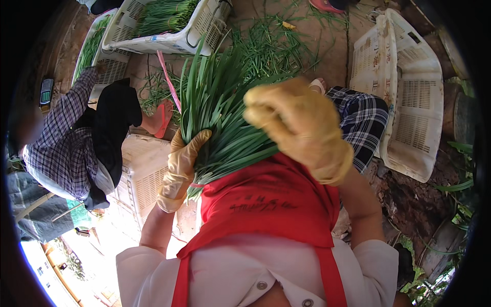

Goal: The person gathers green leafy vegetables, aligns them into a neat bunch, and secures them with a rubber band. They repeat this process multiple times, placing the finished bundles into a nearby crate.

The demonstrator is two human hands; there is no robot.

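Note:
My left hand [184, 163], in a yellowish rubber glove, grips a bunch of long flat green leaves [218, 103] that look like garlic chives. Across my lap the leaves fan out, with the pale stem ends [194, 192] toward me and a reddish band [197, 185] around them. A pink strip [169, 78] sticks up beside the bunch on the left. Over its right side my gloved right hand [299, 126] is raised with curled fingers. Motion blurs this hand, so whether anything is between its fingers cannot be seen.
Loose leaves [268, 48] litter the floor ahead. A white plastic crate [199, 34] holds bundled greens. More white crates [416, 103] stand at the right. To my left, another person [69, 134] in a checked shirt sits beside an upturned crate [147, 161] and reaches toward another crate of greens [92, 46].

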